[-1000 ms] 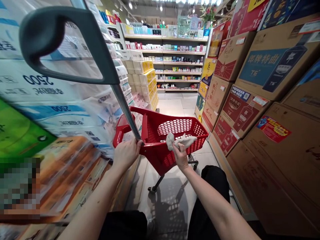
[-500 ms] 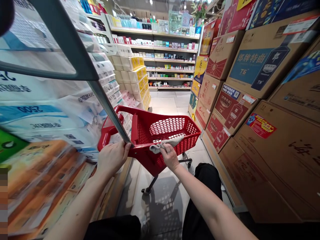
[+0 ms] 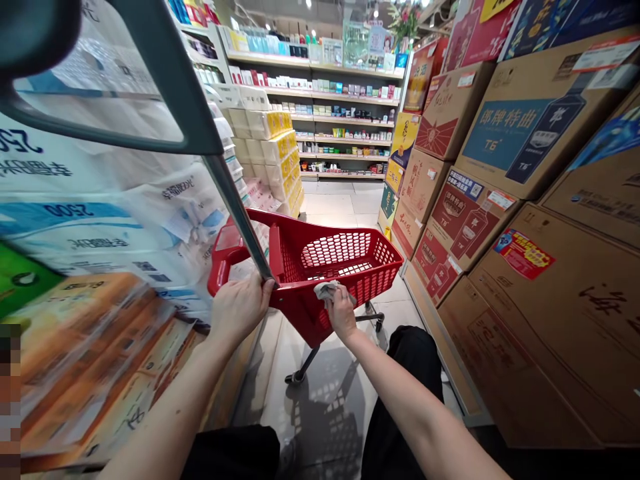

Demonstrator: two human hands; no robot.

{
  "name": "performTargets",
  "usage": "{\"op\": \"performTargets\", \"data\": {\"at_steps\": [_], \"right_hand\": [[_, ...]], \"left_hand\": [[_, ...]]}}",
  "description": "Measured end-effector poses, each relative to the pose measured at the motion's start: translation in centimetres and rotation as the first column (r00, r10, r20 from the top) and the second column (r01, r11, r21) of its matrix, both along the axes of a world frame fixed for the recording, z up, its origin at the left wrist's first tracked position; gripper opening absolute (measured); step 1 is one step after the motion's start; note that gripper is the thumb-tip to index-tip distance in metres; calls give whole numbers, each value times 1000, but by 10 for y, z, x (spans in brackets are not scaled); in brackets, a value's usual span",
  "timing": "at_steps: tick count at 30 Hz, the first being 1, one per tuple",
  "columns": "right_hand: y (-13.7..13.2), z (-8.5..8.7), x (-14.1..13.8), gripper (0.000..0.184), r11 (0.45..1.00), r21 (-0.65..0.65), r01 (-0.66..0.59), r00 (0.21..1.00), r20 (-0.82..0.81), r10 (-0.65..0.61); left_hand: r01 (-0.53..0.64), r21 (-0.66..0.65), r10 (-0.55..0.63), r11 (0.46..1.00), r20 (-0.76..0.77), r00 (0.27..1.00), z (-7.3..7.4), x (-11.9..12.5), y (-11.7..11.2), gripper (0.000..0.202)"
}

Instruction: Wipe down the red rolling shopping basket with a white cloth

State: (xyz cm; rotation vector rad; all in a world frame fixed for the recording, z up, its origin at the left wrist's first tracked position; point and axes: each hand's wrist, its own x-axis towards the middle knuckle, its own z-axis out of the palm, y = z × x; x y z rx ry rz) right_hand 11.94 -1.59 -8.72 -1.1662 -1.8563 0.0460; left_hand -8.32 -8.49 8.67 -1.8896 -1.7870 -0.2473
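Note:
A red plastic shopping cart (image 3: 307, 310) with a perforated basket stands in the aisle in front of me. My left hand (image 3: 241, 303) is closed round the lower end of its metal handle post (image 3: 237, 217), where the post meets the basket's near corner. Higher up, the grey handle (image 3: 200, 113) looms large at the upper left. In my right hand (image 3: 343, 317) is a crumpled pale grey cloth (image 3: 327, 289), pressed against the basket's near rim and side. The fingers are bunched on the cloth, hiding part of it.
Wrapped paper packs (image 3: 100, 220) are stacked close on the left, with orange packs (image 3: 95, 347) below. Stacked cardboard boxes (image 3: 525, 267) line the right side. Shelves (image 3: 345, 93) of small goods stand across the far end. A cart wheel (image 3: 295, 378) rests on the tiled floor.
The cloth, stretched along the rim before, is now bunched up in my right hand, which has barely shifted. The cart's handle and post, with my left hand, appear a little further right.

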Motion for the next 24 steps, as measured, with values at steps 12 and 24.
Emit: {"op": "performTargets", "data": {"at_steps": [12,24], "right_hand": [[0,-18,20,25,997,70,-14,935,356,-12],[-31,-30,-34,21,986,-162,-42,913,394,104]], "left_hand": [[26,25,-27,999,43,999,-2,3,-1,40],[36,32,-37,999,28,999,-3,2,-3,38]]}}
